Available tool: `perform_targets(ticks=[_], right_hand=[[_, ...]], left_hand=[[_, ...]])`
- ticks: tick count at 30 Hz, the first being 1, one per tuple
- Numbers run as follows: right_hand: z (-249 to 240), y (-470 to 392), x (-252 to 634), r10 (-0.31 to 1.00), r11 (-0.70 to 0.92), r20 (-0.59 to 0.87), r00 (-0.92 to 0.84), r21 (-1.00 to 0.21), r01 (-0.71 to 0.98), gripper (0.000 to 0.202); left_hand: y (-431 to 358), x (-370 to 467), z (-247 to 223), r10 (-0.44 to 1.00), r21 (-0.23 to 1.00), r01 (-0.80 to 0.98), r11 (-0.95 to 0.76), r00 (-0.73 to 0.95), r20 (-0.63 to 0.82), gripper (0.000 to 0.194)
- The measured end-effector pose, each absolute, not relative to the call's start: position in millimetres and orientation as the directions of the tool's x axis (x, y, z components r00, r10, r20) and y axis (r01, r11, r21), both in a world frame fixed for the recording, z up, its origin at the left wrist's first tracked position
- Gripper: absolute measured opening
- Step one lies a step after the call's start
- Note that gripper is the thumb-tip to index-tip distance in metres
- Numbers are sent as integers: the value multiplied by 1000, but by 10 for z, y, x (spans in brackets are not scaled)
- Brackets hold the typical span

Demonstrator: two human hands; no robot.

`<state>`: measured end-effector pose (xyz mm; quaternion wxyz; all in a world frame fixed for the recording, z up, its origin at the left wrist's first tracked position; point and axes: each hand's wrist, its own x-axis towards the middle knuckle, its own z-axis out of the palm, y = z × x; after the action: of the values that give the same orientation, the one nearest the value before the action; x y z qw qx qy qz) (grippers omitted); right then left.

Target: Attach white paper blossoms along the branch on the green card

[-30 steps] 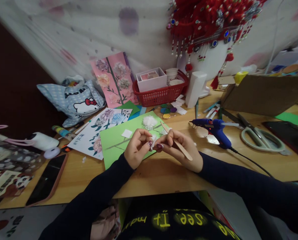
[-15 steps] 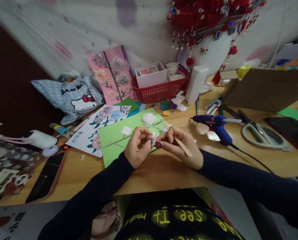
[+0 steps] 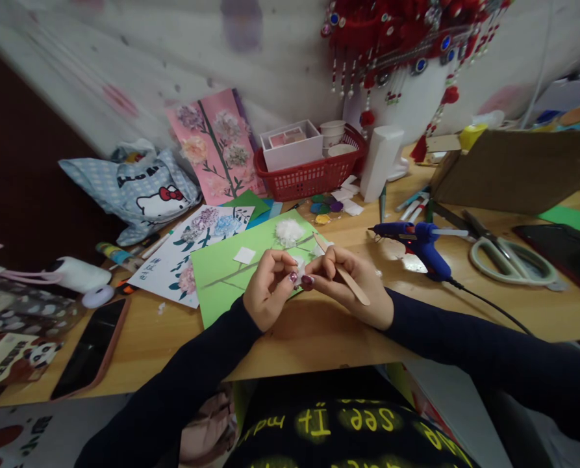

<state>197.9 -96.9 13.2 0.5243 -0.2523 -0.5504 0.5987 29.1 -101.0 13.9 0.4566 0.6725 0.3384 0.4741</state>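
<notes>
Between the fingertips of both hands is a small white piece of paper or tissue, partly hidden by the fingers. My left hand pinches it from the left. My right hand pinches at its other side and also carries a flat wooden craft stick slanting across the fingers. Under and behind the hands lies a green sheet with a painted grey branch. A fluffy white flower and a white square rest on that sheet.
At right lie a blue glue gun with its cord and large scissors. A red basket stands at the back. Flower pictures, a patterned bag and a phone are on the left.
The white piece between the fingers shows a little more spread out than before. Both hands stay nearly in place, and the view has shifted slightly.
</notes>
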Motion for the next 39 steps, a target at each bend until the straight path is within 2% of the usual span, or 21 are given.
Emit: perform_targets(ticks=[4, 8, 15, 20, 25, 28, 31, 34, 39], right_hand=[[133, -963, 1992, 906, 156, 261, -333, -938, -310, 42], [119, -958, 1996, 912, 160, 258, -319, -939, -303, 40], [114, -952, 2085, 904, 217, 278, -325, -953, -211, 37], [116, -975, 2217, 894, 277, 302, -331, -953, -121, 35], [124, -978, 2370, 861, 335, 321, -394, -941, -35, 31], [110, -980, 2459, 800, 388, 314, -512, -921, 41, 30], [81, -985, 2533, 725, 471, 279, -630, -868, 158, 29], [63, -984, 2578, 772, 509, 290, -566, -815, 276, 29], [72, -979, 2585, 823, 483, 379, -424, -859, 169, 65]], left_hand=[[-1023, 294, 100, 864, 907, 86, -411, 355, 358, 26], [-1019, 273, 104, 868, 884, 152, -441, 323, 378, 20], [-977, 220, 198, 903, 872, 236, -429, 86, 421, 23], [-947, 214, 234, 887, 855, 252, -452, 30, 460, 28], [-937, 215, 257, 911, 891, 228, -393, -32, 410, 29], [-925, 198, 273, 930, 922, 178, -345, -66, 361, 32], [-886, 159, 275, 952, 941, 159, -298, -30, 306, 37], [-832, 118, 256, 977, 961, 182, -209, 80, 197, 44], [-802, 140, 204, 968, 925, 356, -136, 247, 47, 40]])
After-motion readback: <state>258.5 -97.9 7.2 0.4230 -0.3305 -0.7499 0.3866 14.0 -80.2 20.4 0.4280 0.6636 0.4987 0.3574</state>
